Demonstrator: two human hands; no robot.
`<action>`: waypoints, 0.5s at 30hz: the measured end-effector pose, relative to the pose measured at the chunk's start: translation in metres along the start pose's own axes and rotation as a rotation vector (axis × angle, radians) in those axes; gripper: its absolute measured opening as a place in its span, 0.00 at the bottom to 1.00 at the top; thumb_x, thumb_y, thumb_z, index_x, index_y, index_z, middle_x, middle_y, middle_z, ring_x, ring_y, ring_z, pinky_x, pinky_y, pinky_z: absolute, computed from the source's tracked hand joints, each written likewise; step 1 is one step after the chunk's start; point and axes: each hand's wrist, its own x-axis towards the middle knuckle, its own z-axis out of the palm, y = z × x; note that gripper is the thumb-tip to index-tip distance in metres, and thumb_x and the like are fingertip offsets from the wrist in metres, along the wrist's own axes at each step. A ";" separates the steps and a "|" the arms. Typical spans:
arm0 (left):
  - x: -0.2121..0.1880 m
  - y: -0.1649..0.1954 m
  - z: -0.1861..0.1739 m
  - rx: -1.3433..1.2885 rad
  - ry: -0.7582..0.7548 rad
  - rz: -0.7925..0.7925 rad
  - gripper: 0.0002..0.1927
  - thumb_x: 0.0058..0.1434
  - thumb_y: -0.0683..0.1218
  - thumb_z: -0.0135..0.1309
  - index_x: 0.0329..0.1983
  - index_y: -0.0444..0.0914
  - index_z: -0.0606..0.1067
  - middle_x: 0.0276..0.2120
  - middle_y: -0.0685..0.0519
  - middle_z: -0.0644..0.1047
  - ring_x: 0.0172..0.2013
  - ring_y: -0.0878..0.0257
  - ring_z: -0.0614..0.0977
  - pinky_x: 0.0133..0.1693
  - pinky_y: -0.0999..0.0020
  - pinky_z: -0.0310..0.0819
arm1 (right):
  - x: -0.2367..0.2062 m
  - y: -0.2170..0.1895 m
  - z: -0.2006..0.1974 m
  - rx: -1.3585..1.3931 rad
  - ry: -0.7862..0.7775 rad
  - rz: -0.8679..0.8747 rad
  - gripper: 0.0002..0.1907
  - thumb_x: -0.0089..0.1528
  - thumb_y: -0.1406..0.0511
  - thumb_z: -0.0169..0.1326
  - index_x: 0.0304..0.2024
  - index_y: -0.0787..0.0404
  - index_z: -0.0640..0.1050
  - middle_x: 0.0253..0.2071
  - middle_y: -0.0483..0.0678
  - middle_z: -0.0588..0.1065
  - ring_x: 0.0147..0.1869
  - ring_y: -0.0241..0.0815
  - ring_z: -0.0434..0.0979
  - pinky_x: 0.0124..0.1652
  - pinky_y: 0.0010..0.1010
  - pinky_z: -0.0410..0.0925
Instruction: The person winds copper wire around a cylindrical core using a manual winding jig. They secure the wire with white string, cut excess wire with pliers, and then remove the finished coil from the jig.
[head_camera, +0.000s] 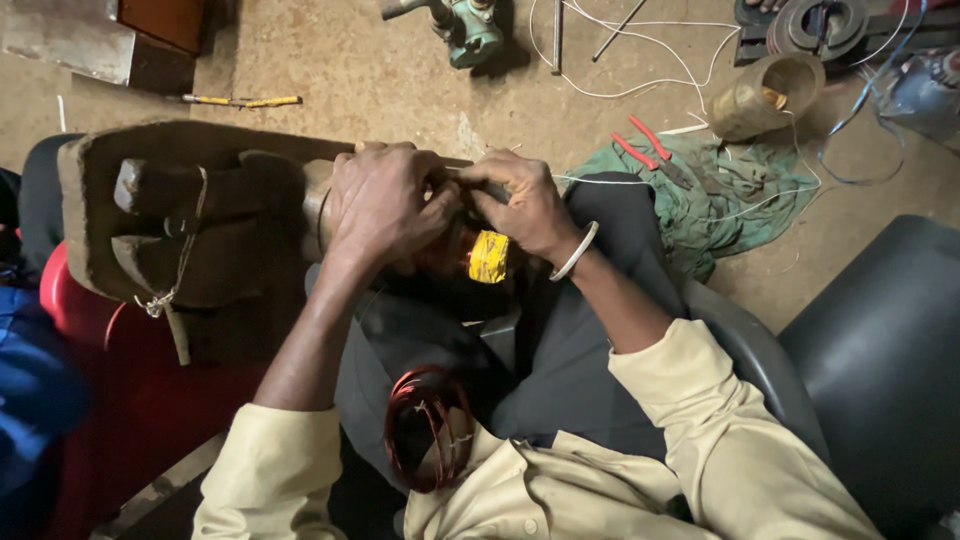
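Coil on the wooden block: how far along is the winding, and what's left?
One finished copper coil lies in the lap, so a set looks done. In hand: both hands grip a second coil, bound with yellow tape, against the wooden block; the left hand covers it and the right hand pinches a white string. Tying off looks left. The red pliers lie unused on the green cloth.
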 end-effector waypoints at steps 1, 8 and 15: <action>-0.001 0.000 -0.001 -0.010 0.007 0.000 0.17 0.55 0.59 0.60 0.30 0.40 0.82 0.28 0.44 0.80 0.36 0.43 0.81 0.39 0.45 0.69 | 0.001 0.001 -0.001 0.018 -0.037 0.009 0.10 0.60 0.76 0.58 0.45 0.67 0.80 0.43 0.46 0.78 0.48 0.33 0.79 0.50 0.26 0.71; -0.003 -0.006 0.003 -0.075 -0.011 0.029 0.17 0.58 0.57 0.58 0.33 0.39 0.81 0.33 0.43 0.80 0.39 0.42 0.80 0.41 0.44 0.70 | 0.000 0.010 0.000 0.583 -0.265 0.269 0.08 0.64 0.72 0.56 0.46 0.64 0.75 0.42 0.39 0.75 0.47 0.28 0.73 0.50 0.23 0.69; -0.004 -0.006 0.004 -0.083 0.007 0.076 0.15 0.59 0.55 0.57 0.39 0.41 0.83 0.34 0.41 0.80 0.40 0.40 0.80 0.42 0.44 0.72 | -0.002 0.011 0.004 0.433 -0.145 0.245 0.04 0.66 0.68 0.60 0.40 0.62 0.77 0.37 0.37 0.73 0.42 0.25 0.70 0.43 0.23 0.68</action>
